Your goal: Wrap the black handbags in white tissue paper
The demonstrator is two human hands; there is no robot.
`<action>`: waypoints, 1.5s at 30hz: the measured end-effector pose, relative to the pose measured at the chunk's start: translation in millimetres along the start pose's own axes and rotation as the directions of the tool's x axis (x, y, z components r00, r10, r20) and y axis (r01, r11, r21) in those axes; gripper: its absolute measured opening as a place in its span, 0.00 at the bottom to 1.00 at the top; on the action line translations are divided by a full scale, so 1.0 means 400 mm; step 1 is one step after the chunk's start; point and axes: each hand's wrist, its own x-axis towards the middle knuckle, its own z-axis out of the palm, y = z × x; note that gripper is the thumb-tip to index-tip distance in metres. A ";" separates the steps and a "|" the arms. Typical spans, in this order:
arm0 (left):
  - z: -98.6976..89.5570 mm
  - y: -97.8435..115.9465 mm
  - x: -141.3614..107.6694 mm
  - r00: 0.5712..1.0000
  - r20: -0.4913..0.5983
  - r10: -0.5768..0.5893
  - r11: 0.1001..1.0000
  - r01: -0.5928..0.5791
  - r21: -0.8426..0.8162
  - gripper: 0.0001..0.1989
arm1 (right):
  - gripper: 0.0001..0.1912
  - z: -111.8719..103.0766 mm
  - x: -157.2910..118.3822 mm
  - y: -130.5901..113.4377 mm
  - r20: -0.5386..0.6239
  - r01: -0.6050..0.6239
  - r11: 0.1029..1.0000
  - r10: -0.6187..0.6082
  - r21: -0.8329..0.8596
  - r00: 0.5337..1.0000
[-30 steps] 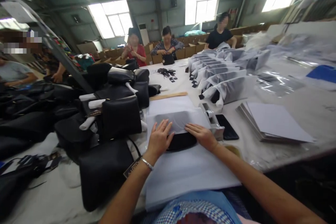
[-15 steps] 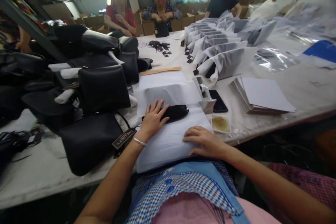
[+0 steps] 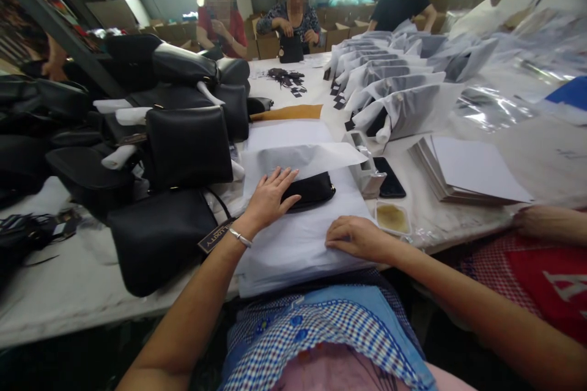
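A small black bag (image 3: 316,189) with a gold-coloured metal piece at its right end lies across a stack of white tissue paper (image 3: 307,250). My left hand (image 3: 274,198), a silver bangle at its wrist, rests spread over the bag's left part and the sheet. Beyond the bag, a flap of the tissue paper (image 3: 316,156) stands partly raised, its right corner off the stack. My right hand (image 3: 355,238) is on the lower right of the stack, its fingers drawn together at the tissue paper; the fingertips are partly hidden.
Black handbags (image 3: 188,146) are heaped at left, one with a tag (image 3: 215,235). At right are a grey holder (image 3: 367,168), a phone (image 3: 389,177), a small dish (image 3: 392,218), white boards (image 3: 477,165) and paper-wrapped bags (image 3: 403,104). Co-workers stand across the table; another person's arm (image 3: 550,224) enters at right.
The tissue flap's right corner has lifted. My right hand's fingers have drawn closer together. My left hand stays on the bag. A neighbour's arm and red apron have come in at right.
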 end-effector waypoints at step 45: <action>-0.221 -0.037 0.104 0.913 0.404 0.066 0.977 0.023 -0.212 0.19 | 0.09 -0.270 0.248 0.003 -0.340 -0.226 0.951 0.146 -0.211 0.929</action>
